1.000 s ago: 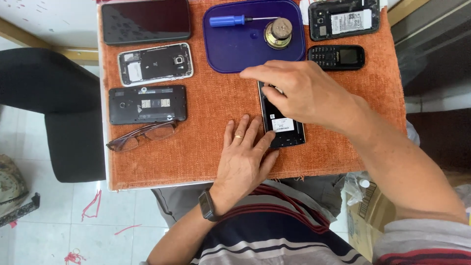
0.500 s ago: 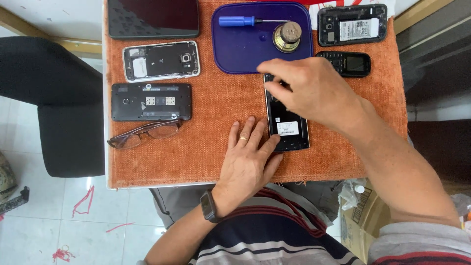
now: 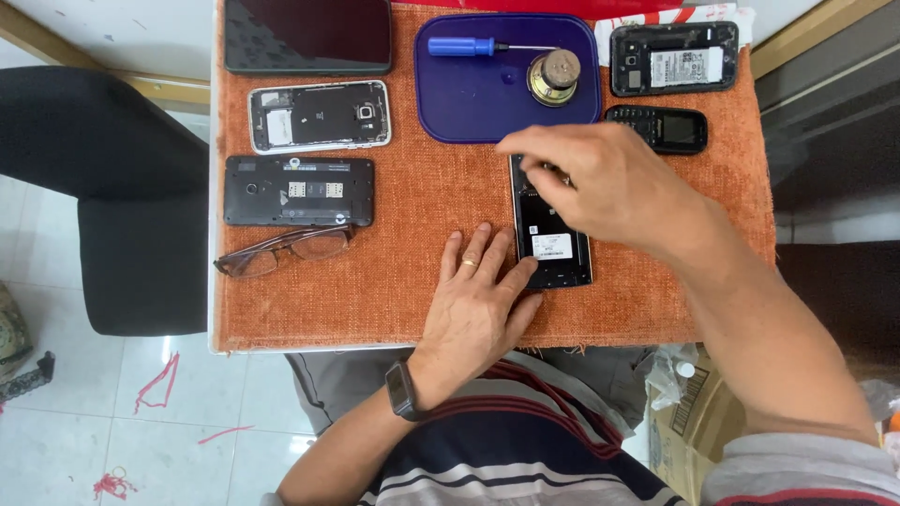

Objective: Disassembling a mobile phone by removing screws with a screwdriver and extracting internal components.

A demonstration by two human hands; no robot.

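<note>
The black slab-shaped phone with its back cover off (image 3: 549, 230) lies near the front edge of the orange woven mat (image 3: 412, 281), right under my eyes. My left hand (image 3: 473, 305) lies flat, fingers spread, its fingertips pressing the phone's lower left edge to keep it from sliding. My right hand (image 3: 600, 183) curls over its top end, fingertips pinched there on something hidden beneath them. Beyond sits a dark blue plastic tray (image 3: 469, 98) holding a blue-handled screwdriver (image 3: 464, 46), within reach.
</note>
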